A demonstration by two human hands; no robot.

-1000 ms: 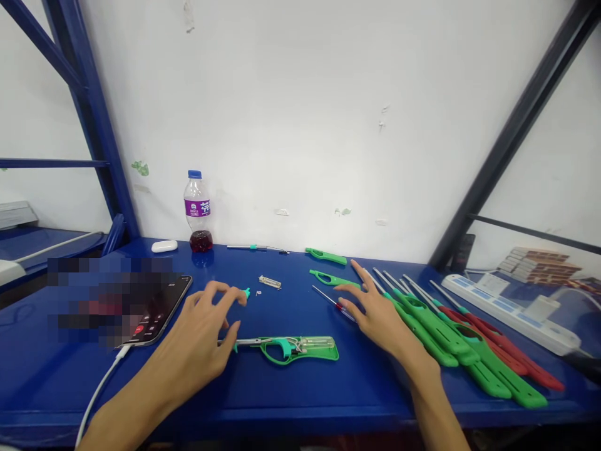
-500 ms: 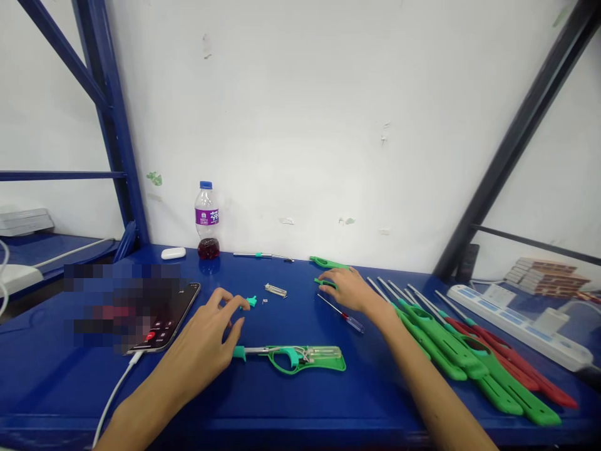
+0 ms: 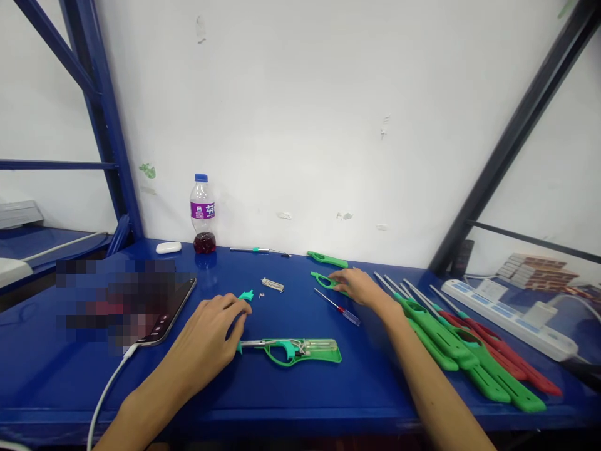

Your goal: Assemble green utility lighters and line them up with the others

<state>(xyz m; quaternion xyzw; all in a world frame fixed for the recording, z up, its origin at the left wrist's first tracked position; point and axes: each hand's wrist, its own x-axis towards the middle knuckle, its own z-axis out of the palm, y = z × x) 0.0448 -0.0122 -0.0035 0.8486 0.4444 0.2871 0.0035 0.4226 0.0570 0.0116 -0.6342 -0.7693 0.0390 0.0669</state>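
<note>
My left hand [image 3: 218, 326] hovers over the table with fingers curled and apart, holding nothing. Just past its fingertips lies a small teal plastic piece [image 3: 246, 295]. My right hand [image 3: 359, 285] has thumb and fingers around the right part of a green lighter casing half [image 3: 323, 280], which lies on the table and is partly hidden by the hand. In front of me rests an opened lighter [image 3: 300, 352]: a green shell with a teal trigger, a clear fuel tank and a metal tube. A screwdriver [image 3: 345, 312] lies near my right hand.
Several green and red lighters [image 3: 474, 357] are heaped at right, beside a white power strip [image 3: 509, 319]. Behind lie another green casing half [image 3: 327, 259], a metal rod [image 3: 248, 250] and a small clear part [image 3: 273, 285]. A bottle [image 3: 203, 216] and phone [image 3: 171, 313] stand left.
My right hand has shifted right along the green casing half, uncovering more of it; the casing half stays in place. My left hand's fingers have closed in slightly. The view has shifted a little.
</note>
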